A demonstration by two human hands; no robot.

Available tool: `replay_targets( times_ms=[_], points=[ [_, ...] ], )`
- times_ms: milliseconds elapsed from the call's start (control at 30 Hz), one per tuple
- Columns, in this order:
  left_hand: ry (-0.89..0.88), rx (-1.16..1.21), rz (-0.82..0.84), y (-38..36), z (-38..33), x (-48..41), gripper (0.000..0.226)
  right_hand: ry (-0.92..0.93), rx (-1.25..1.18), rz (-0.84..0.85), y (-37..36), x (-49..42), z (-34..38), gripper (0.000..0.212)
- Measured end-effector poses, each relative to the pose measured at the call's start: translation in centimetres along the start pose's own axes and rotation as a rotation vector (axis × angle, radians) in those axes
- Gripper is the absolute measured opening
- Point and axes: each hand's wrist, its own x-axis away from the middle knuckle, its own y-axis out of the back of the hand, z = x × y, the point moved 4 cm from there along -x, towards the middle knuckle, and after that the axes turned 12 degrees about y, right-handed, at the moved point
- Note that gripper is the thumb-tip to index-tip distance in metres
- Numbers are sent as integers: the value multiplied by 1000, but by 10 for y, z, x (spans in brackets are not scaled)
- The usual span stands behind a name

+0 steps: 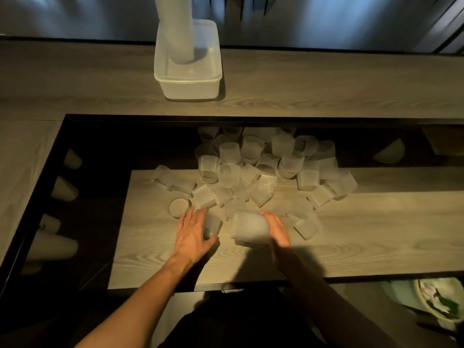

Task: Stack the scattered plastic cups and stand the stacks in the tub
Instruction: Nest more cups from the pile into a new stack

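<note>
Several frosted, ribbed plastic cups [253,169] lie scattered in a heap across the low wooden table [351,237]. My right hand [277,228] grips a ribbed cup [249,229] lying on its side, its mouth turned left. My left hand [193,231] covers a smooth cup [213,226] on the table, thumb curled round its near side. On the far counter stands the translucent tub [188,79], with a tall stack of cups [175,26] upright in its left part.
A black frame [57,156] surrounds the table; its glossy sides mirror cups on the left. One cup [178,207] stands upright just left of the heap. A bowl-shaped object [390,153] lies at the right, and a bin with rubbish [437,300] sits at the lower right.
</note>
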Motion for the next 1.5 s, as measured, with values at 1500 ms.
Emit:
replay_targets(
  times_ms=[1500],
  points=[
    [487, 991, 120, 41, 38, 5, 57, 193, 119, 200, -44, -6, 3, 40]
  ],
)
